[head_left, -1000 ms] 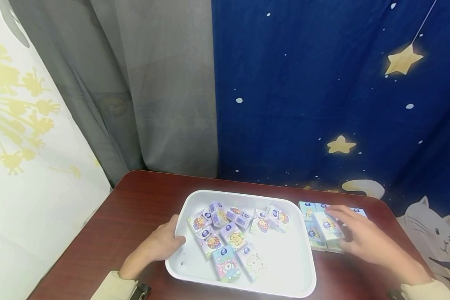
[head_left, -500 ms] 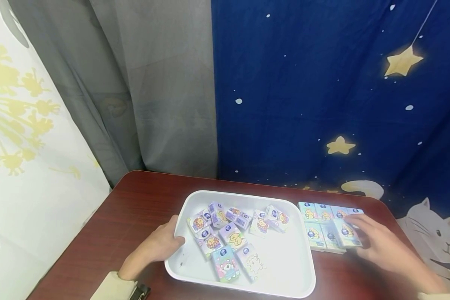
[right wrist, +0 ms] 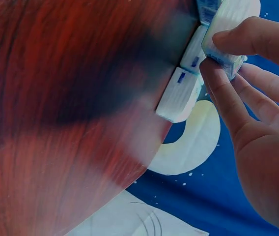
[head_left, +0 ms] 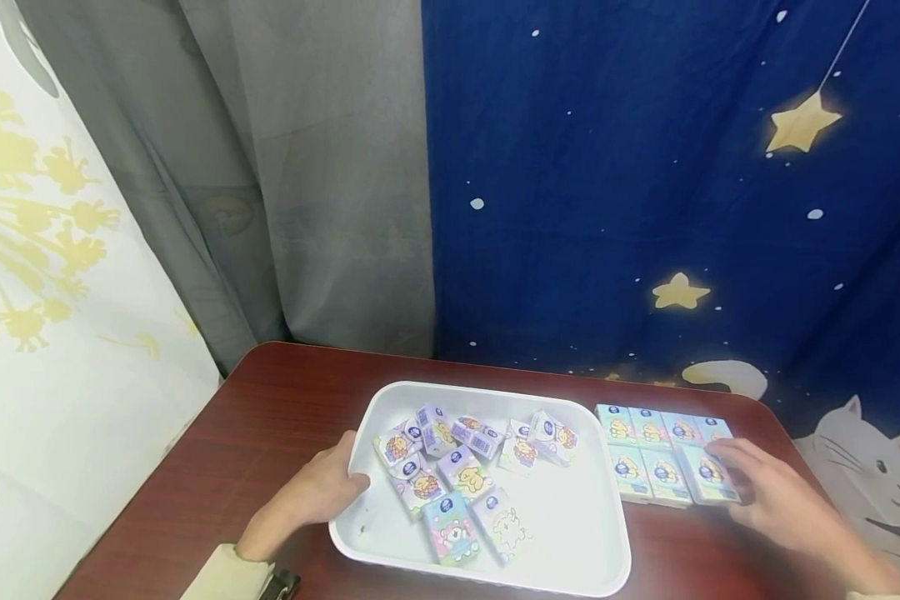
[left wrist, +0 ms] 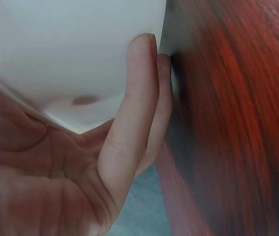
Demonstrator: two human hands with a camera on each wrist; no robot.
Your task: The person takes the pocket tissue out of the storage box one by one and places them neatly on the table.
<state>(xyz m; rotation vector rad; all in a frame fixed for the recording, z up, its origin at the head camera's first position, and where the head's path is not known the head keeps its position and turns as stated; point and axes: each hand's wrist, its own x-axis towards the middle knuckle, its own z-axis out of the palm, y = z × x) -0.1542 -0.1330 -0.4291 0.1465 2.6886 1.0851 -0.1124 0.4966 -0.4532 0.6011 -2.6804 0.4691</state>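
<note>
My left hand (head_left: 318, 487) grips the left rim of a white plastic tray (head_left: 577, 525), its thumb over the edge. Inside the tray lie several small tissue packs, mostly purple and white (head_left: 467, 472), plus a blue one (head_left: 450, 527) near the front. Right of the tray, pale blue tissue packs (head_left: 628, 472) stand in two rows. At the right end of the front row, my right hand (head_left: 783, 504) pinches a tissue pack (head_left: 707, 473) between thumb and fingers. In the right wrist view, that pack (right wrist: 230, 34) is seen end-on; whether it touches what lies below is unclear.
Everything sits on a dark red wooden table (head_left: 300, 400) with rounded corners. Behind it hang a grey curtain (head_left: 337, 183) and a blue curtain (head_left: 570, 183) with stars. A white panel with yellow print (head_left: 67, 375) stands at the left.
My right hand has carried the tissue pack rightward, from above the rows to the right end of the front row, and lower. The left hand and tray have stayed put.
</note>
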